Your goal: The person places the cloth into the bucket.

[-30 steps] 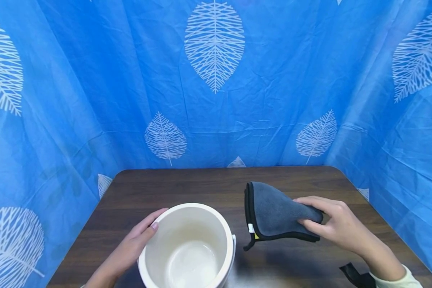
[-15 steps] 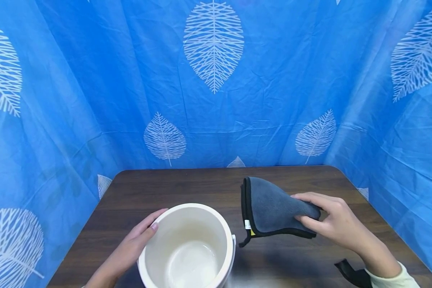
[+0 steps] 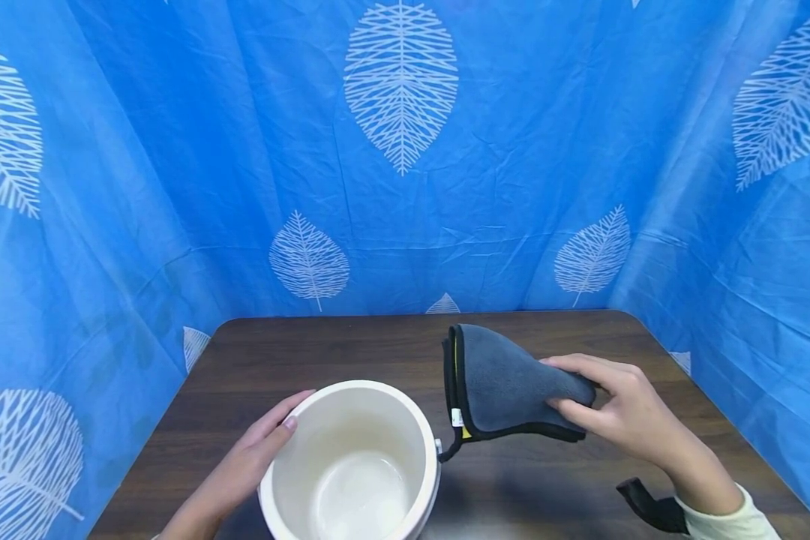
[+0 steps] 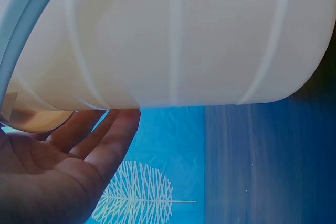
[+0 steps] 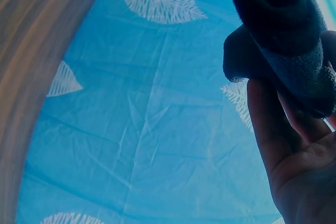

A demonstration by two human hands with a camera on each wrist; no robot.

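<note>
A cream-white bucket [image 3: 280, 480] stands upright on the table at the front, its mouth facing me; inside, its bare bottom shows. My left hand [image 3: 243, 457] rests against the bucket's left side, with the thumb at the rim. In the left wrist view, the fairly straight fingers [image 4: 113, 135] touch the outer wall. My right hand [image 3: 624, 409] pinches one end of a folded dark grey towel [image 3: 506, 382] with black edging, a white tag and a hanging loop. The towel is held above the table, right of the bucket, its loop overlapping the bucket's side in the head view.
The dark wood table [image 3: 351, 341] has a blue curtain [image 3: 486, 172] with white leaf prints behind it and along both sides. The bucket's pale handle [image 4: 26, 19] lies against its side. A black strap [image 3: 651, 506] hangs at my right wrist.
My right hand has brought the towel slightly to the left and upward in the head view, closer to the bucket. The left hand and bucket stay in place.
</note>
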